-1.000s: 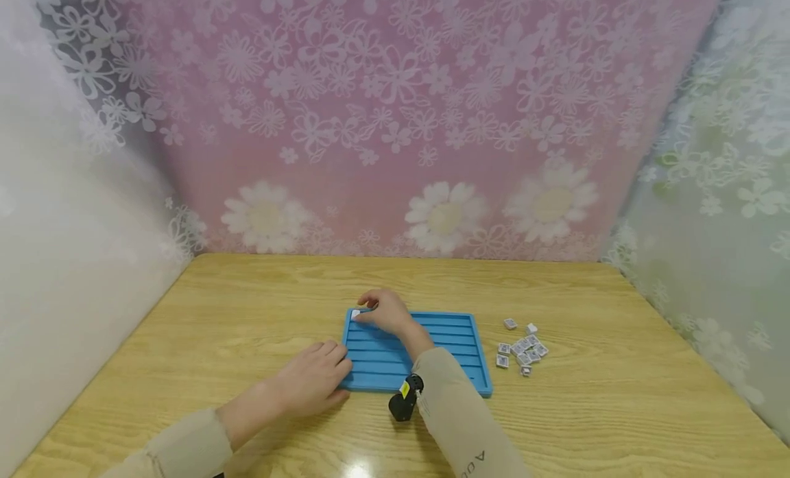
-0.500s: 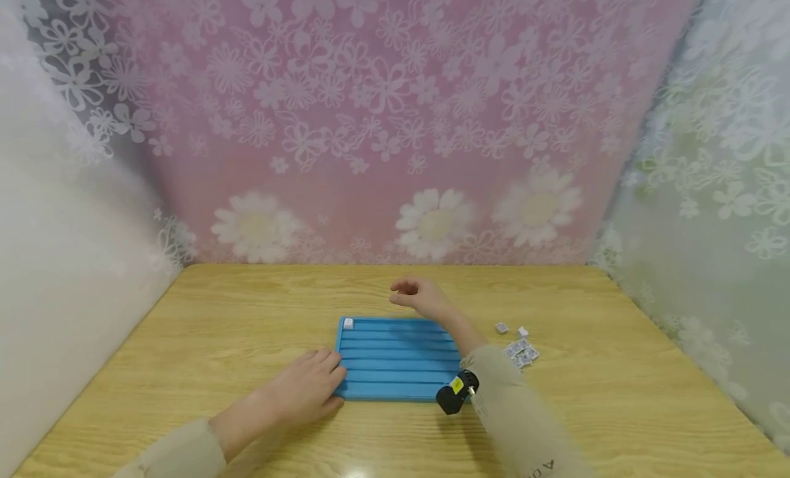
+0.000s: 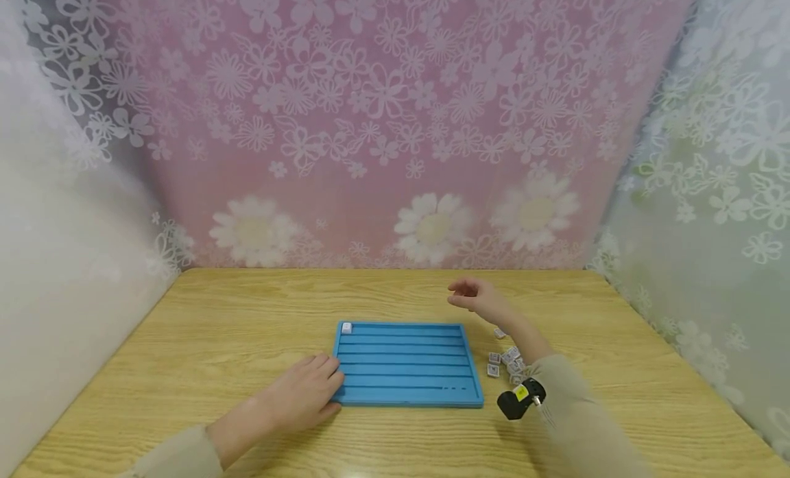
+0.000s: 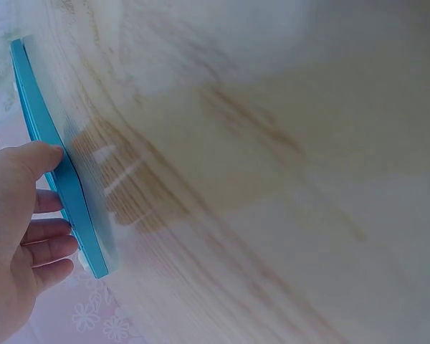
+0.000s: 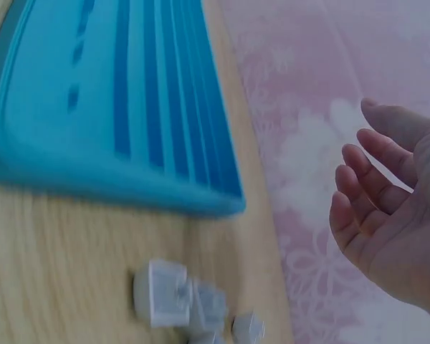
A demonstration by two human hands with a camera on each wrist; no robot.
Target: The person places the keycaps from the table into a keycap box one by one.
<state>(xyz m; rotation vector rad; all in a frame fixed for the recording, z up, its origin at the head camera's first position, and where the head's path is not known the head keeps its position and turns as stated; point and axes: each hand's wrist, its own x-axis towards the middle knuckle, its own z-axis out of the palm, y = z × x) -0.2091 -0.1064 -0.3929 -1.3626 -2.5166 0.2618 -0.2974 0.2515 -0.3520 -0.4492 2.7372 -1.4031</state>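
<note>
A blue tray (image 3: 404,360) with long ridged rows lies on the table. My left hand (image 3: 302,390) holds the tray's near left corner, thumb at the front side and fingers at the left side; the left wrist view shows the thumb on the tray edge. One white keycap (image 3: 347,328) sits in the tray's far left corner. My right hand (image 3: 483,301) hovers above the table, beyond the tray's right end, fingers loosely bent and holding nothing. Several white keycaps (image 3: 511,355) lie right of the tray, partly hidden by the right forearm; some (image 5: 161,294) appear in the right wrist view.
The wood-grain table (image 3: 259,306) ends at a pink flowered backdrop (image 3: 345,121). Pale curtains or walls flank it on both sides. A black wrist camera (image 3: 515,399) is strapped to the right forearm, above the tabletop.
My right hand has let go of the white keycap at the tray's far left corner, lifted and moved right. The left hand stays on the tray. The head view has shifted slightly.
</note>
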